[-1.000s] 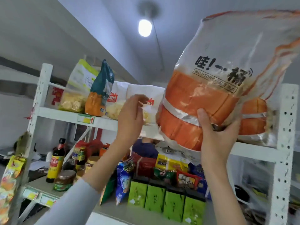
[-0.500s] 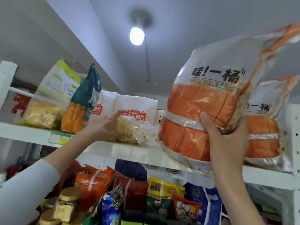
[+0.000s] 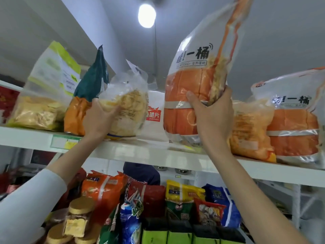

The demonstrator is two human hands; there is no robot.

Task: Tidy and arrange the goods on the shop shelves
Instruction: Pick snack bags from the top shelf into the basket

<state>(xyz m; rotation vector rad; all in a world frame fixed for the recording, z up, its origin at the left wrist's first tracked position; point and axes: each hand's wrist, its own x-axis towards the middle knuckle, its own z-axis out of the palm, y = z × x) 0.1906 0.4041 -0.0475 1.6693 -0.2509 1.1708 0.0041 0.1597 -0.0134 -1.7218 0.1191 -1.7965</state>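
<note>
My right hand (image 3: 212, 117) grips a large orange and clear chip bag (image 3: 190, 81) by its lower edge, holding it upright on the top white shelf (image 3: 140, 152). My left hand (image 3: 98, 117) holds a clear bag of pale crisps (image 3: 130, 106) that stands on the same shelf, fingers curled round its left side. A white bag with a red label (image 3: 153, 115) stands behind, between the two.
Left on the top shelf stand a teal and orange bag (image 3: 88, 95) and a yellow-green bag (image 3: 45, 95). To the right are an orange crisp bag (image 3: 249, 127) and a second orange and clear bag (image 3: 295, 124). Snack packs, green boxes (image 3: 179, 235) and jars (image 3: 79, 219) fill the lower shelf.
My left hand has taken hold of the clear crisp bag and turned it upright. My right hand has tilted the big orange bag upright and set it closer to the shelf. The view has moved nearer.
</note>
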